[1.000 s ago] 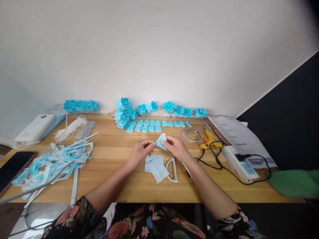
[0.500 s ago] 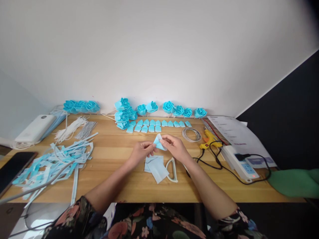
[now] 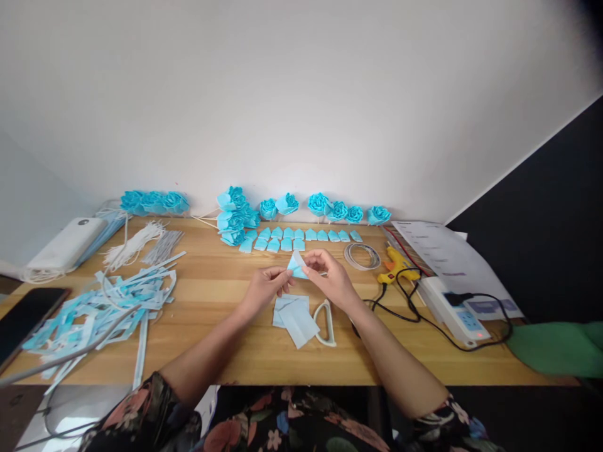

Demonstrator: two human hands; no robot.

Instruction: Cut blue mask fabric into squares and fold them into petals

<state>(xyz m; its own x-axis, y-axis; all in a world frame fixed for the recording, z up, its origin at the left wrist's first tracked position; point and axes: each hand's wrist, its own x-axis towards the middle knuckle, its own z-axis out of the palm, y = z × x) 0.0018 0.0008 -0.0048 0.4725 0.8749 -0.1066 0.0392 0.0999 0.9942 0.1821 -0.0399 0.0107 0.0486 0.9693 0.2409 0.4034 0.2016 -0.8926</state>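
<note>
Between my hands, over the middle of the table, is a small light-blue sheet (image 3: 296, 266) with a folded, pointed top. My left hand (image 3: 268, 285) pinches its lower left corner. On the other side, my right hand (image 3: 328, 276) grips the right edge between thumb and fingers. Just below lie several flat blue sheets (image 3: 296, 320), overlapping on the wood. A white D-shaped handle-like piece (image 3: 328, 323) rests beside them. Behind my hands, folded blue petals (image 3: 287, 233) are laid out in two rows.
Blue fabric flowers (image 3: 336, 208) line the wall. A yellow glue gun (image 3: 399, 265), wire coil (image 3: 362, 256) and power strip (image 3: 459, 314) are on the right. To the left are cut strips (image 3: 113, 307), white cords (image 3: 136, 242), a phone (image 3: 32, 320) and a white power bank (image 3: 66, 245).
The sheet between my fingers has been folded lower and wider, with its point shifted slightly left. My right fingers have changed position a little; my left hand stays nearly still.
</note>
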